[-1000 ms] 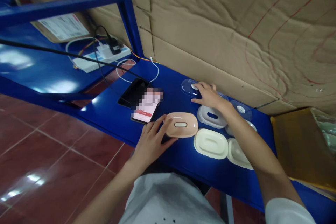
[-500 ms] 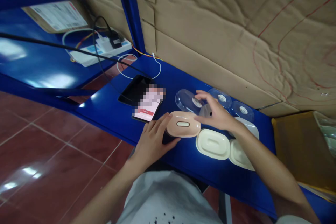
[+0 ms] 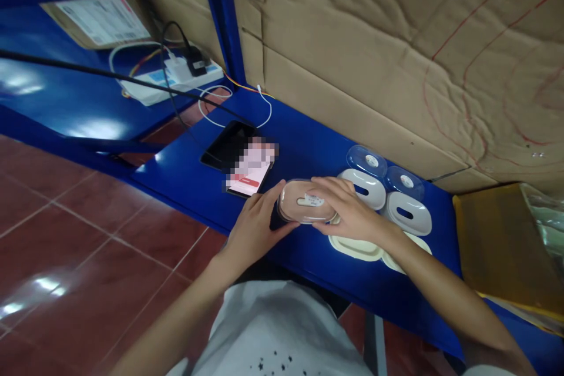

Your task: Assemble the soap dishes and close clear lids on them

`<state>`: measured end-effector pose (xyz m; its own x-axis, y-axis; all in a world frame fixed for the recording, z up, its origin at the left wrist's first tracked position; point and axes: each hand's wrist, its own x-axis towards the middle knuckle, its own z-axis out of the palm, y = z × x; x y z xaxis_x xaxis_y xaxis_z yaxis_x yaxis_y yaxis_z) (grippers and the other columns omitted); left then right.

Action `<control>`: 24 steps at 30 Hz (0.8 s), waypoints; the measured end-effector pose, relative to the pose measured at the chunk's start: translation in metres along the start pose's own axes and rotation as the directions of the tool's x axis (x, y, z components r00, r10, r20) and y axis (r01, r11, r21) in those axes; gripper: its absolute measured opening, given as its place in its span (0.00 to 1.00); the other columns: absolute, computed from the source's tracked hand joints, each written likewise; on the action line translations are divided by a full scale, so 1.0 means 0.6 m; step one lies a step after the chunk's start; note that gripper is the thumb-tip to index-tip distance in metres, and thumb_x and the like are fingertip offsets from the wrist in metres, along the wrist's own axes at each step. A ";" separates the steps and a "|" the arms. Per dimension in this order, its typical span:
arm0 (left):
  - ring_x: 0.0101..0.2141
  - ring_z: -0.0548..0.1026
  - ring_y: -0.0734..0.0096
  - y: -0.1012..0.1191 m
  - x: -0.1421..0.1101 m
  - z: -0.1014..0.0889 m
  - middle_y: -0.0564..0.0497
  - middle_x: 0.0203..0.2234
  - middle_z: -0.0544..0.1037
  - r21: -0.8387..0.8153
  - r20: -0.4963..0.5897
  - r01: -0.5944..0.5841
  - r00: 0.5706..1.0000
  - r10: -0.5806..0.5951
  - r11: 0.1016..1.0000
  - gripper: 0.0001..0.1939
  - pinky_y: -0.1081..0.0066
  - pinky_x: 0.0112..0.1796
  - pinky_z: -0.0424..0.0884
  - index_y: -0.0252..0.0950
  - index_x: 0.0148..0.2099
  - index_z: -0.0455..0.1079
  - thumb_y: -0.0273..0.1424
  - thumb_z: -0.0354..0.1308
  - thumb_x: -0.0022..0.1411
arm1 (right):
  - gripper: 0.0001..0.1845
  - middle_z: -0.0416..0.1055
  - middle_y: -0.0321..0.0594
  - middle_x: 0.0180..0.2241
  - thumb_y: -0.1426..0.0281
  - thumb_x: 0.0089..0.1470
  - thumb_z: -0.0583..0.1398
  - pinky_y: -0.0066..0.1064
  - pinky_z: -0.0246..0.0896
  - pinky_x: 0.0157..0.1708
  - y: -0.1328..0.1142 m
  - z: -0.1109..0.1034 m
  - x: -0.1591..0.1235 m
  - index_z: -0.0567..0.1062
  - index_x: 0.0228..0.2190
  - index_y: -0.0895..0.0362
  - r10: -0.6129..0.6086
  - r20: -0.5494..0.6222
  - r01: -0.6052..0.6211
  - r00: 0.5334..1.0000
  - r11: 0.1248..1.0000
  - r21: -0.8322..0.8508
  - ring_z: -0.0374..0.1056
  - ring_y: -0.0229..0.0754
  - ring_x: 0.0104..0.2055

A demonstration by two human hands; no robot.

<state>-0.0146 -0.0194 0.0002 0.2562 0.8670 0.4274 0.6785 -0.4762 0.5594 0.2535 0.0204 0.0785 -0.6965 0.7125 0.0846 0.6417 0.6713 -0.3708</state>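
A pink oval soap dish (image 3: 289,204) with a slot in its middle is between my hands, over the blue table. My left hand (image 3: 251,220) grips its left end, thumb at the front and fingers behind. On top of the dish lies a clear lid (image 3: 311,200) with a white sticker. My right hand (image 3: 348,208) holds the lid's right end, fingers bent over it; whether it is fully seated I cannot tell. Right of the hands are two white slotted trays (image 3: 374,185), two cream bases (image 3: 356,249) partly under my right arm, and two clear lids (image 3: 399,181).
A phone (image 3: 249,179) with a lit screen leans on a black stand (image 3: 224,144) to the left. White cable and a power strip (image 3: 150,91) are farther left. Cardboard (image 3: 352,70) walls the back of the blue table (image 3: 304,135). A taped carton (image 3: 502,247) stands right.
My right hand has brought a clear lid from behind onto the pink soap dish. The white tray beside it is now uncovered to view. My left hand still grips the dish.
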 end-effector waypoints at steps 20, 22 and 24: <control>0.58 0.77 0.50 0.006 0.007 -0.016 0.40 0.62 0.76 0.053 0.017 -0.071 0.997 0.070 0.996 0.17 0.49 0.58 0.74 0.41 0.65 0.70 0.33 0.58 0.77 | 0.41 0.51 0.58 0.77 0.54 0.68 0.63 0.63 0.45 0.72 0.075 -0.036 0.108 0.58 0.73 0.54 0.201 -0.021 -0.201 0.979 0.969 -0.144 0.49 0.62 0.79; 0.54 0.78 0.53 0.019 0.007 -0.022 0.42 0.60 0.78 0.012 0.054 -0.113 0.992 0.112 0.993 0.14 0.51 0.55 0.75 0.41 0.62 0.73 0.33 0.56 0.78 | 0.41 0.49 0.56 0.78 0.53 0.70 0.60 0.64 0.43 0.73 0.082 -0.051 0.084 0.55 0.75 0.52 0.210 -0.047 -0.215 0.976 0.968 -0.131 0.47 0.60 0.79; 0.51 0.80 0.56 0.048 0.008 -0.024 0.44 0.56 0.81 -0.049 0.115 -0.179 0.976 0.184 0.983 0.13 0.55 0.51 0.75 0.42 0.60 0.74 0.33 0.55 0.79 | 0.37 0.52 0.56 0.77 0.53 0.71 0.58 0.63 0.44 0.73 0.087 -0.066 0.042 0.58 0.74 0.51 0.228 -0.080 -0.237 0.970 0.963 -0.127 0.50 0.60 0.79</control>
<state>-0.0037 -0.0312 0.0284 0.4542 0.7757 0.4382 0.5872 -0.6305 0.5076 0.2822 0.0814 0.0981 -0.5036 0.8610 0.0711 0.8241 0.5035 -0.2594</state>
